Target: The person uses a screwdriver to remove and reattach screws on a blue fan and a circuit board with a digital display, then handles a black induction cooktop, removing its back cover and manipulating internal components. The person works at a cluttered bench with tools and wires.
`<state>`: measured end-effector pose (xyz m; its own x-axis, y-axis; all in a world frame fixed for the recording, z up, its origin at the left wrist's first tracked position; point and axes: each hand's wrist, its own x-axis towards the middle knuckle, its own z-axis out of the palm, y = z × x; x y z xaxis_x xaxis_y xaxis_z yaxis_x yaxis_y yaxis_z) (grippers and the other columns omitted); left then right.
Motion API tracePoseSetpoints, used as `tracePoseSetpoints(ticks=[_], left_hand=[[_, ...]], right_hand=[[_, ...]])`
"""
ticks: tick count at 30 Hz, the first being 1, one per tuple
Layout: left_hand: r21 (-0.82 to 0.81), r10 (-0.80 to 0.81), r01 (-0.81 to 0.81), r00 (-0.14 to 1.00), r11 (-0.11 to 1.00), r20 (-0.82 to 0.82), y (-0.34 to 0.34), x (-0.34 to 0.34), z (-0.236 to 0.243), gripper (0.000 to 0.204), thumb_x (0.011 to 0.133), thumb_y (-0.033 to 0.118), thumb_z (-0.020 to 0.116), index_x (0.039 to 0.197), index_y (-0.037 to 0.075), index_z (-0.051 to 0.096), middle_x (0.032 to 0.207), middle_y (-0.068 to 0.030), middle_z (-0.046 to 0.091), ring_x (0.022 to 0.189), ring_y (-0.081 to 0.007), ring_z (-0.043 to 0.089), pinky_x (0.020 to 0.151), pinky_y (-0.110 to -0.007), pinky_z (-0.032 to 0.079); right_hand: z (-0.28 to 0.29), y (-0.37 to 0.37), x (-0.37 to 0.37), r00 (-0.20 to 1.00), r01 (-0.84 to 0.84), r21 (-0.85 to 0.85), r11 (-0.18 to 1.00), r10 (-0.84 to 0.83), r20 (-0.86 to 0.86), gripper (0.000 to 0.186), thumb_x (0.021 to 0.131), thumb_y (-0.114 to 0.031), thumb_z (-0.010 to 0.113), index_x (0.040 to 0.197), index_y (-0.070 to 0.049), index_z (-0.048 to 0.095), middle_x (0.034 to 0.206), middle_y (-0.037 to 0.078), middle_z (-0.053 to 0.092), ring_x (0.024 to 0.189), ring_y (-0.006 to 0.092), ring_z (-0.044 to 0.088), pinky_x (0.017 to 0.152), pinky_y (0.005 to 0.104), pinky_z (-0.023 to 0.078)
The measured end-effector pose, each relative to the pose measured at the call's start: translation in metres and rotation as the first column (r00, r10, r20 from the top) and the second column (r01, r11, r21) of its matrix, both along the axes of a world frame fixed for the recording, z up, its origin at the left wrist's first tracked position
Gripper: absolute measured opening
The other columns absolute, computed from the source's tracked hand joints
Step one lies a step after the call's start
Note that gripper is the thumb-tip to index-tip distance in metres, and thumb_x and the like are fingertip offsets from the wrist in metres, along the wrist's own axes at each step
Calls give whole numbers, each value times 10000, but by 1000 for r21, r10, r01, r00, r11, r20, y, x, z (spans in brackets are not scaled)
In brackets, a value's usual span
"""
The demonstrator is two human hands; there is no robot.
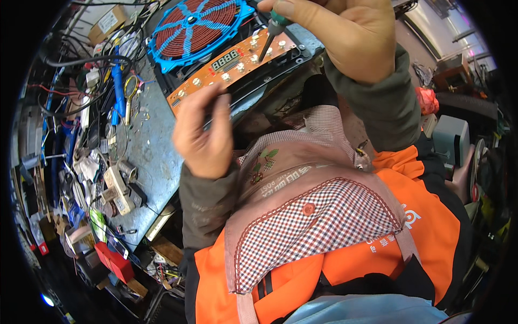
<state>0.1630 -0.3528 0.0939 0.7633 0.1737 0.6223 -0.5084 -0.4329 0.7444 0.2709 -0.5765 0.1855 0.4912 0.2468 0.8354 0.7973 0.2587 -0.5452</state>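
An orange circuit board [237, 66] with a digit display and several small round buttons lies along the near edge of an opened black appliance housing. Behind it sits a wound copper-brown coil [208, 27] in a blue spoked frame. My right hand [353, 38] is closed around the green handle of a screwdriver [268, 39]. The screwdriver points down, its tip at the right part of the board; whether it touches is unclear. My left hand [204, 135] is at the board's near left edge, fingers bent and blurred; what they hold, if anything, is hidden.
The grey-blue workbench [156, 156] bears a white power strip [118, 189], cables and small scraps to the left. Blue-handled pliers [117, 92] lie beyond them. A red box [114, 262] stands at the lower left. My checked apron [318, 232] fills the near side.
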Motion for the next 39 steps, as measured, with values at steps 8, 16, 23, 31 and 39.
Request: tracePoseSetpoints(ticks=[8,16,23,31,39], left_hand=[[218,-136,121,989,968,55,-14,1,5,309,857,-94,710,1154,-9,694,992,-174,689,879,-337,690,771,-369,550],[208,-118,111,993,972,23,-15,-3,5,300,868,-77,724,1156,6,717,986,-145,720,862,-289,713,765,-346,559],[242,-79,76,997,967,5,-18,-1,1,344,846,-63,766,1178,12,713,975,-131,736,875,-246,733,780,-326,574],[33,-91,96,989,995,-118,-19,22,-6,393,890,-52,715,1271,42,684,1033,-98,765,786,-147,714,699,-278,565],[154,57,-50,997,987,-43,-30,1,-5,296,872,-88,689,1160,-16,693,1030,-149,721,804,-200,703,711,-300,553]], right_hand=[[-17,21,-25,983,-71,65,995,80,-162,986,872,154,685,1662,-91,150,1136,166,675,996,233,739,919,369,623],[-7,27,-33,977,32,-37,999,-39,-210,1000,851,132,737,1654,-106,191,1086,113,668,965,204,729,879,350,616],[-15,22,-26,990,-64,-137,989,46,-135,976,815,113,778,1627,-67,267,1136,92,617,1054,188,678,908,303,552],[-9,24,-6,988,48,-143,988,-27,150,917,801,100,757,1600,-50,331,1329,162,576,1193,253,640,996,324,514],[-3,22,8,965,156,-169,973,-114,235,869,791,88,737,1577,-38,387,1489,222,546,1315,306,606,1072,343,481]])
